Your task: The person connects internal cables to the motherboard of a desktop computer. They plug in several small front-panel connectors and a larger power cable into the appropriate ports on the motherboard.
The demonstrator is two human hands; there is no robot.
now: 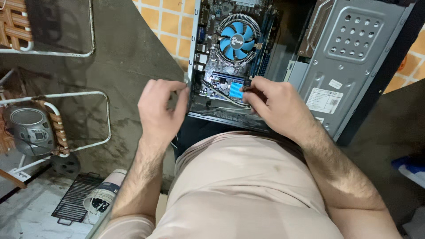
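Pinched in the right hand, at two o'clock from the half-curled, empty left hand, a cable connector over the motherboard could be bent if forced.

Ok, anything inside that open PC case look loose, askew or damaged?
Nothing looks damaged. The blue cooler fan sits square on the motherboard. Loose cables trail near the right hand; the left hand rests at the case edge.
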